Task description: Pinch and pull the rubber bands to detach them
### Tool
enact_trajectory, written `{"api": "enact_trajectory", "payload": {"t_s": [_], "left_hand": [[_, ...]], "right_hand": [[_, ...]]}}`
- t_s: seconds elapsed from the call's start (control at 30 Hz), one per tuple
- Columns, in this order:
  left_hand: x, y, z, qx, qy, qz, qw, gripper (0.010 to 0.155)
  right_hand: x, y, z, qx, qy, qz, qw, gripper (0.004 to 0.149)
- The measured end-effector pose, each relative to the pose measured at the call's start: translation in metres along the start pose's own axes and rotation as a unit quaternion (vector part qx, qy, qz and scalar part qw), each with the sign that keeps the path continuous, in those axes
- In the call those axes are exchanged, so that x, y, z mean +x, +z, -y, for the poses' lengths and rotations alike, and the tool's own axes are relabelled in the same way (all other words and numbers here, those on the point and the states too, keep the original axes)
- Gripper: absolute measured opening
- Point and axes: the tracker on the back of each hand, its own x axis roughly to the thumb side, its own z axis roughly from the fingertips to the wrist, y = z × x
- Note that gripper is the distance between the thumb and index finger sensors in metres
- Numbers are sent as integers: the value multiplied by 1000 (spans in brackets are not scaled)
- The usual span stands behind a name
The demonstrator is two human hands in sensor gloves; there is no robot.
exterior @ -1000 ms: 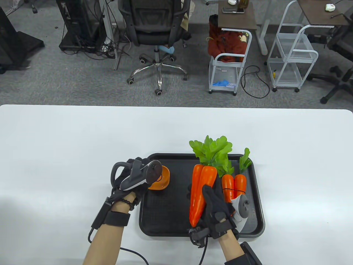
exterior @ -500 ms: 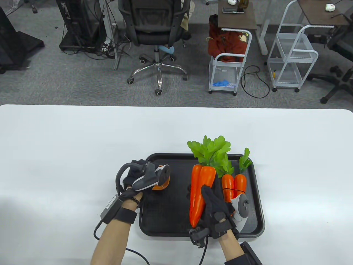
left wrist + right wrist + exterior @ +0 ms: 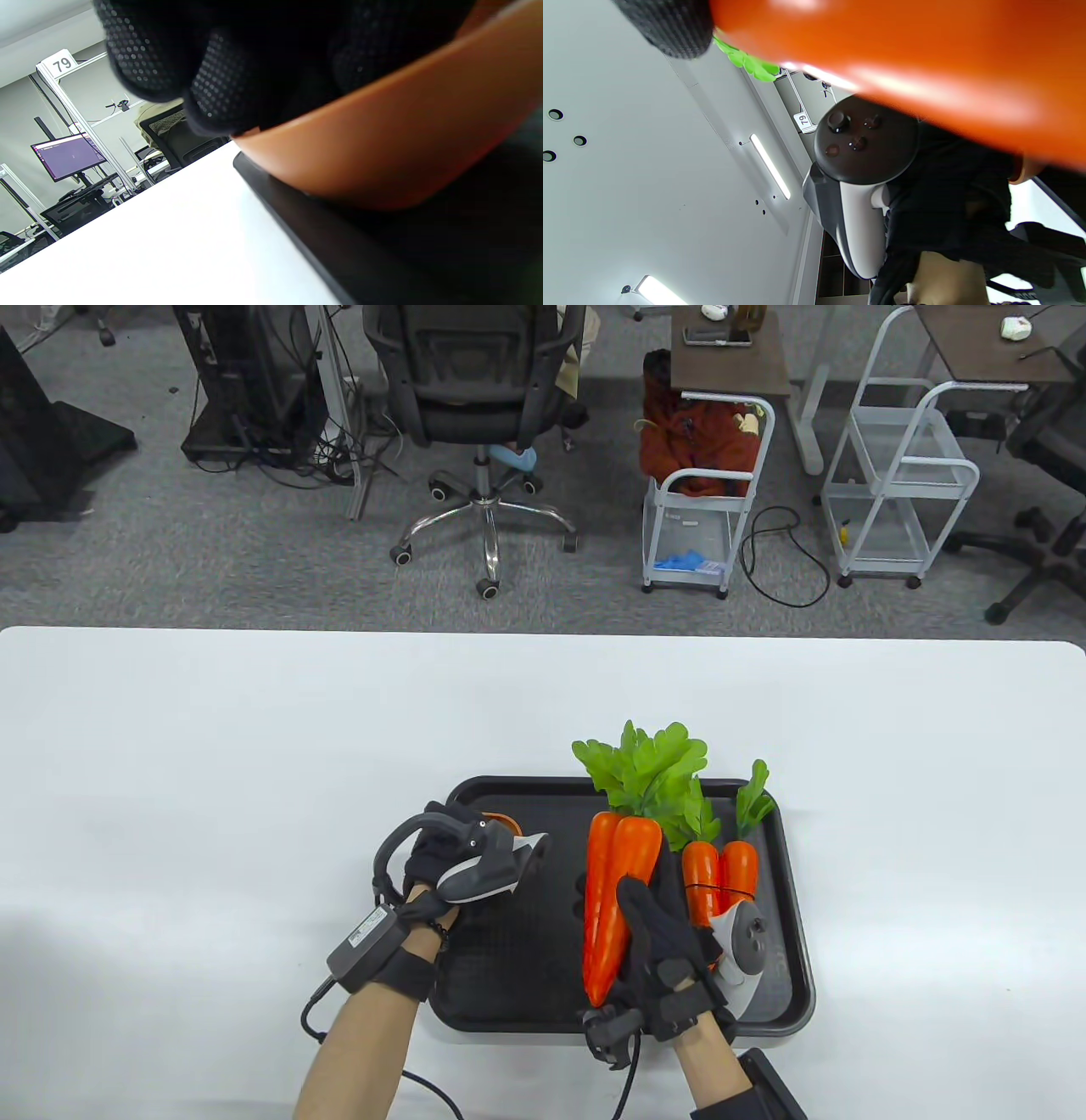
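Observation:
A black tray (image 3: 509, 976) holds two bundles of toy carrots with green leaves. My right hand (image 3: 612, 903) grips the large pair (image 3: 619, 857) around its lower half and holds it tilted, tip toward me; it fills the right wrist view (image 3: 903, 55) as an orange blur. No band shows on it. The small pair (image 3: 721, 865) lies beside it with a thin black rubber band (image 3: 721, 888) around its middle. My left hand (image 3: 441, 836) is over an orange bowl (image 3: 502, 819) at the tray's left end. In the left wrist view my fingers (image 3: 212, 84) bunch over the bowl's rim (image 3: 382, 148).
The tray sits near the front middle of a white table (image 3: 212, 772). The left hand's tracker (image 3: 865, 144) shows under the carrot in the right wrist view. Cables trail from both wrists toward the front edge. Chairs and carts stand beyond the table.
My left hand has moved right and turned over the bowl, so its tracker now hides most of it. The large carrot pair has shifted slightly left in my right hand.

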Motion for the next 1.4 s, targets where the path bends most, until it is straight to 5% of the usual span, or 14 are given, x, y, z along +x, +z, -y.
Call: {"api": "enact_trajectory", "payload": {"t_s": [0.2,0.37,0.63,1.03,1.4], "left_hand": [[-6,6,-8,12,11,-11,1000,40],[-19,25,-21,49,70,-34,996,51],[-26,78,-28,98,179,-44,978,66],[-4,125,-29,130,237,-49,962,69],[1,133,-22,126,261,-43,956,68]], "right_hand": [[1,0,1,-1,12,0,1000,83],[8,-2,3,-19,103,-1,994,84],[15,-11,-7,-15,350,-36,936,84],[8,-41,-36,-6,640,-183,746,85],[-12,-65,-45,-3,741,-263,618,86]]}}
